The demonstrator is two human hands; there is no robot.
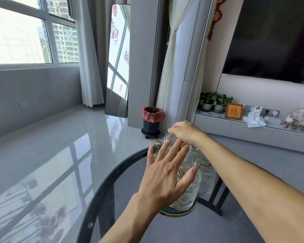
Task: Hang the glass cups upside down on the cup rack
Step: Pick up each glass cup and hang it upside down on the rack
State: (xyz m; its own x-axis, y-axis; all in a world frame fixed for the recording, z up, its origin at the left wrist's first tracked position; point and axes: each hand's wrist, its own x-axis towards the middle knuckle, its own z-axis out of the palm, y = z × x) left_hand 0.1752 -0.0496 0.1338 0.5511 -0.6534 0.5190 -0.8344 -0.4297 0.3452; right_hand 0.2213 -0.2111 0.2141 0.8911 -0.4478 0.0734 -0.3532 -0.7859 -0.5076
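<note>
A gold cup rack [155,146] on a round dark base [178,213] stands on the round glass table [112,181]. Several ribbed glass cups [206,179] hang upside down on its arms. My left hand [165,176] is spread flat with fingers apart, in front of the rack and hiding its middle. My right hand [183,131] reaches over the top of the rack, fingers curled down onto a glass cup [170,139] at the upper left. One gold hook at the far left stands bare.
The table's dark rim curves along the left. Beyond it lie glossy grey floor tiles, a black bin with a red bag [152,122], a leaning mirror [118,67] and a TV shelf [253,127] with plants and ornaments at the right.
</note>
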